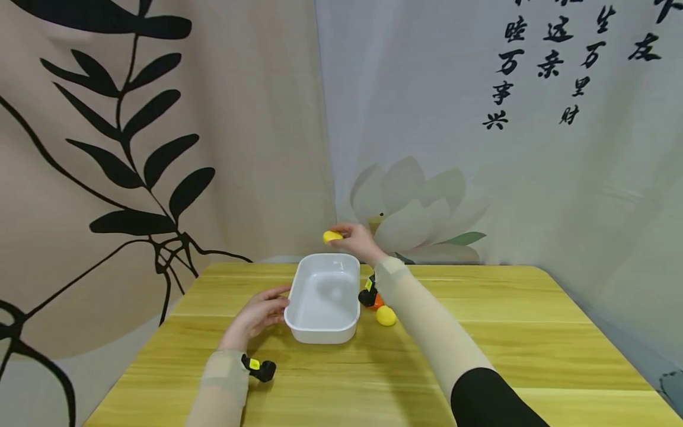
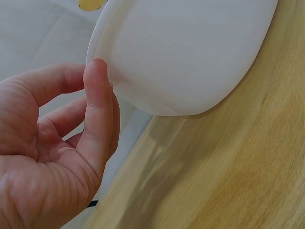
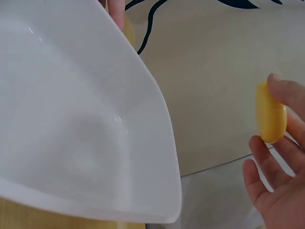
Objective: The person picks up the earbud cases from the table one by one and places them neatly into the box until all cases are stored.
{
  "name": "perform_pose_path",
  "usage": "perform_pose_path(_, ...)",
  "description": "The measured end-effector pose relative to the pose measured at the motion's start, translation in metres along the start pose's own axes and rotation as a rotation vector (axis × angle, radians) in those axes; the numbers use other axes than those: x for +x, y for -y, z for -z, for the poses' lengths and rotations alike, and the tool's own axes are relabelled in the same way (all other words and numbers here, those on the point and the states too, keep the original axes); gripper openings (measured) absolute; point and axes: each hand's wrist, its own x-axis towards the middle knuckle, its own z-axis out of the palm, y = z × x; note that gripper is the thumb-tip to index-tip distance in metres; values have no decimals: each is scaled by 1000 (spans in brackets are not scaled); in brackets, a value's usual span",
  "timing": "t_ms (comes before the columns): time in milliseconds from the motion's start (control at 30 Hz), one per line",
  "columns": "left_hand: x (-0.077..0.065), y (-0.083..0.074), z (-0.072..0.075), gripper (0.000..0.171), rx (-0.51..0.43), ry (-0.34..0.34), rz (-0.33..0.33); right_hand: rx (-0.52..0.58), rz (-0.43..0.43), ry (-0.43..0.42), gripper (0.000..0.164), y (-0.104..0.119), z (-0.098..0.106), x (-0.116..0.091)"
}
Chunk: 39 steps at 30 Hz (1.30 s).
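A white rectangular basin (image 1: 326, 337) stands toward the far side of the wooden table. My left hand (image 1: 259, 314) is at its left side, its curled fingers holding the rim; in the left wrist view a fingertip (image 2: 97, 71) overlaps the rim. Beyond the far edge of the basin, my right hand (image 1: 358, 240) is raised and pinches a smooth yellow rounded piece (image 3: 270, 113) between thumb and fingers. On the table right of the basin lie a yellow round piece (image 1: 386, 316) and an orange one (image 1: 377, 302), the latter partly hidden by the right wrist's camera.
The wooden table (image 1: 533, 344) ends shortly behind the basin. A printed cloth (image 1: 267, 118) with leaves, a lotus and writing hangs there. Black wrist cameras (image 1: 261, 369) stick out from both wrists. My right forearm (image 1: 432, 320) reaches over the table beside the loose pieces.
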Motion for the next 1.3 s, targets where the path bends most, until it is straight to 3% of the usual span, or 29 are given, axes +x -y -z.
perform_pose_path(600,-1,2,0,55,6,-3,8,166,-43,-97,44,-19,-20,4)
perform_pose_path(1300,0,0,0,53,4,-21,6,145,-89,-117,44,-36,-49,10)
